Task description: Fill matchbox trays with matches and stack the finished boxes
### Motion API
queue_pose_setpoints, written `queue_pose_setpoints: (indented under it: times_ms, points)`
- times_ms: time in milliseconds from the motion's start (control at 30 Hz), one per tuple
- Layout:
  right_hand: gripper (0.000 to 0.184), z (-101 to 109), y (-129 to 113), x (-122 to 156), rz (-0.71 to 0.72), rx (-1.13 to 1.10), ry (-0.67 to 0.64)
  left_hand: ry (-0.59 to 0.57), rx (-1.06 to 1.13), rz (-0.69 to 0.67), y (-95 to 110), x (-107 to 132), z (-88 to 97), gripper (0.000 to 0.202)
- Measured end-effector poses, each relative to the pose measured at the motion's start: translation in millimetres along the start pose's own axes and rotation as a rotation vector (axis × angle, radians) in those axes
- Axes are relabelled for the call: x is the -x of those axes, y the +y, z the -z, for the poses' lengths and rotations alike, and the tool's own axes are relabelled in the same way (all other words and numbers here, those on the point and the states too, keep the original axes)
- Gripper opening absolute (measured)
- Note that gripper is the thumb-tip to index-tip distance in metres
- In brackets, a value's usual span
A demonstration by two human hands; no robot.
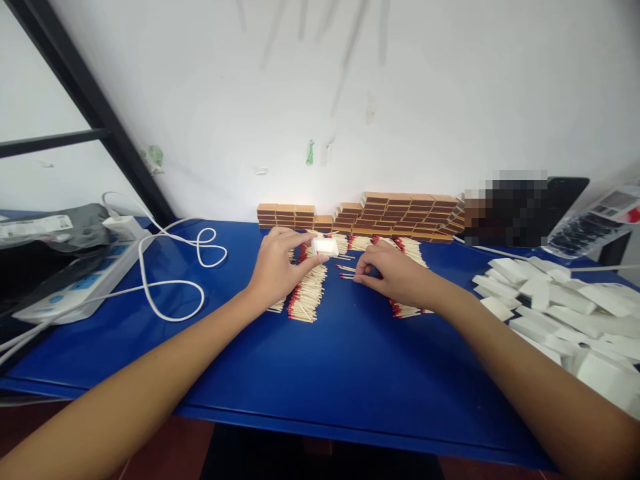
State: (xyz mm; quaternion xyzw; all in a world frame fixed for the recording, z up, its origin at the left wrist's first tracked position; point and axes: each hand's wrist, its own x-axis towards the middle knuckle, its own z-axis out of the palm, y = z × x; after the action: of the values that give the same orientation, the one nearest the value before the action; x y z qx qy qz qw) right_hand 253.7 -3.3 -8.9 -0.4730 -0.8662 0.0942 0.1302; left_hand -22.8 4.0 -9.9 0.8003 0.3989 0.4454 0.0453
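Between thumb and fingers, my left hand (280, 267) grips a small white matchbox tray (325, 248), its hollow side facing me. A row of red-tipped matches (307, 297) lies on the table beneath that hand. My right hand (387, 268) is closed in a pinch on a few matches (347, 276), whose red heads point left toward the tray. More matches (407, 252) lie in rows behind and under the right hand. How many matches the fingers hold is hidden.
Stacked brown matchboxes (400, 213) stand along the wall behind the matches. White empty trays (575, 307) are heaped at the right, near a dark phone (565, 207). At the left, a power strip (95, 280) and looping white cables (145, 267) lie on the blue table (320, 380).
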Motion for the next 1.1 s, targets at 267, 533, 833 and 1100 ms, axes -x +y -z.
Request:
queue_pose_setpoints:
  times_ms: [267, 533, 833, 1100]
  points:
    - [0.010, -2, -5, 1, -0.008, -0.043, 0.032, -0.013, -0.006, -0.005, -2, 1, -2.1, 0.040]
    - [0.016, 4, -4, 2, 0.021, -0.062, 0.121, -0.032, 0.000, -0.023, -5, 2, -4.1, 0.048]
    - [0.010, 1, -32, 4, 0.177, -0.066, 0.487, -0.052, 0.119, -0.074, 1, 5, -5.0, 0.049]
    - [0.007, -4, -34, 4, 0.225, -0.009, 0.528, -0.055, 0.130, -0.109, 9, 6, -3.5, 0.043]
